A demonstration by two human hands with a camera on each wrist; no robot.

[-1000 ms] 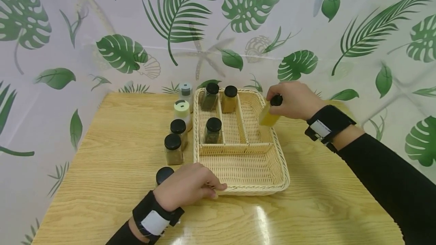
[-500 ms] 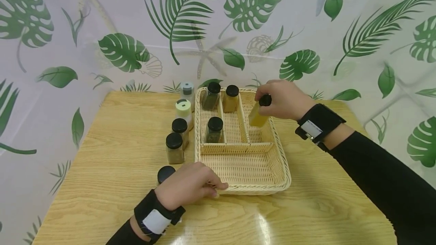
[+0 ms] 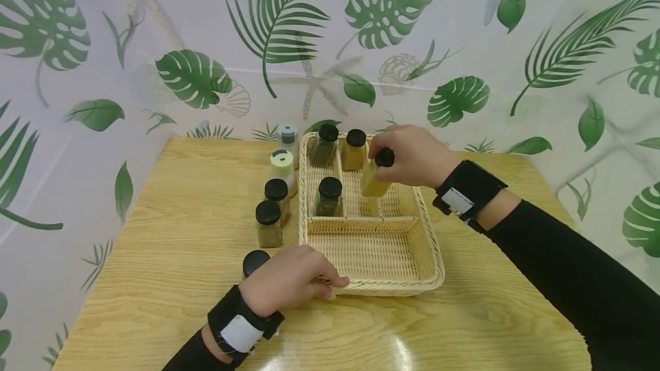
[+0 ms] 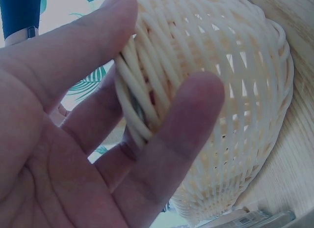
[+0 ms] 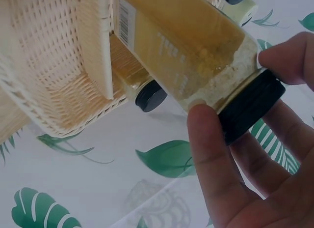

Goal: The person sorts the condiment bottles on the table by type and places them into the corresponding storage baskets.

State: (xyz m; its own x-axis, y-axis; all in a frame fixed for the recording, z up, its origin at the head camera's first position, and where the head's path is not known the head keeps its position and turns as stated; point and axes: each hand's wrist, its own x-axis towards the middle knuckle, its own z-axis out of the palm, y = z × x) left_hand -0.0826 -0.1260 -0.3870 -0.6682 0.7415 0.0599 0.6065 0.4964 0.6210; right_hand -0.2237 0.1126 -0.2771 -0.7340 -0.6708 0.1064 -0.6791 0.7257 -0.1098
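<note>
right hand (image 3: 412,156) fingers clamped on black cap of yellow-powder glass jar (image 3: 374,179) | axis tilted, base toward divided wicker basket (image 3: 412,288) slot | left hand (image 3: 289,285) fingers curled on near rim

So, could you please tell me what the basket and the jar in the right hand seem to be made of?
Basket: woven wicker or rattan-like strands, pale and matt; the weave shows open gaps in the left wrist view. It may be plastic imitation.

Jar: clear glass or hard plastic, glossy, with yellow powder visible through the wall; the black cap looks like plastic, finely ribbed.
</note>
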